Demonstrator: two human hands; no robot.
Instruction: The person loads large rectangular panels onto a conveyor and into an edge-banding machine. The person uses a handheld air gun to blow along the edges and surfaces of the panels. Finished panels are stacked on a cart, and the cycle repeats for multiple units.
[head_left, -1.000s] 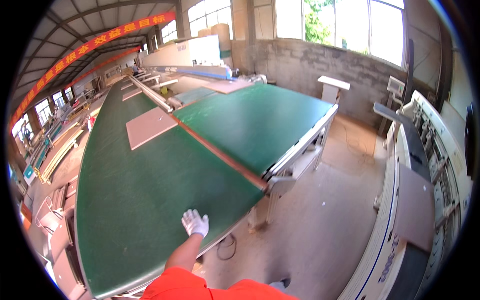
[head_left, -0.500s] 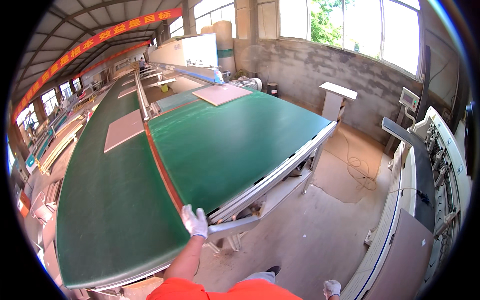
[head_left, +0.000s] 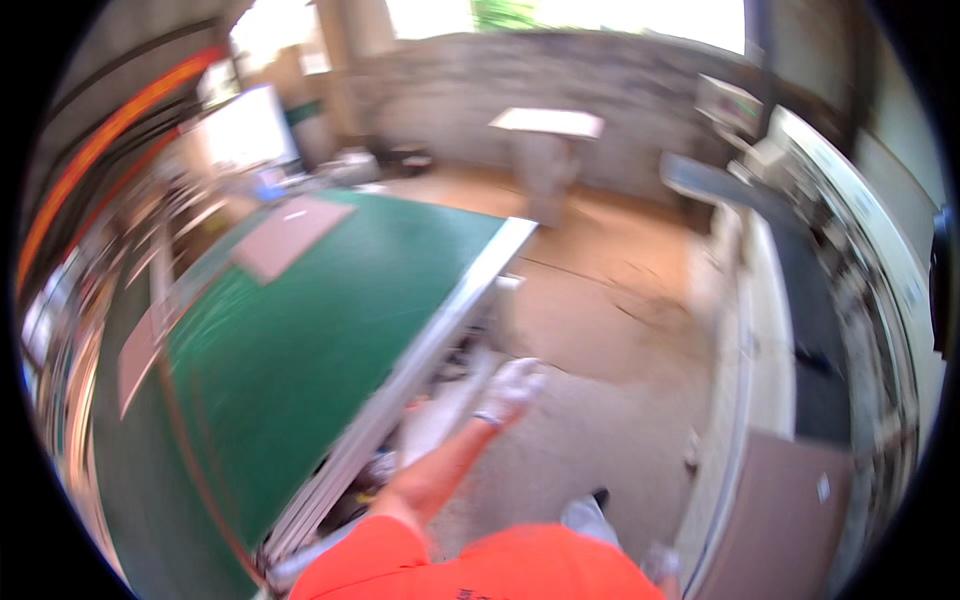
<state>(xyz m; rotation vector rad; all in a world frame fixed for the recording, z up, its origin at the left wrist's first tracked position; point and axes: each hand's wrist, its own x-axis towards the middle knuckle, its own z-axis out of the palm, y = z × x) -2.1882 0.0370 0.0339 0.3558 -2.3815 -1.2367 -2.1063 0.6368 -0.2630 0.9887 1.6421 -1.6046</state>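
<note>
Green panel (head_left: 300,330), long axis running near-left to far-right, is being flanked just right of its metal edge (head_left: 430,345) by the gloved hand (head_left: 510,390), grip indistinguishable in blur.

Motion is blurring my gloved left hand (head_left: 510,388), so its fingers are not showing clearly; the green surface (head_left: 300,340) is smearing too.

Open floor between bench and machine
Concrete floor (head_left: 600,330) lies open — green table (head_left: 330,330) flanks left, long machine (head_left: 800,330) right.
</note>
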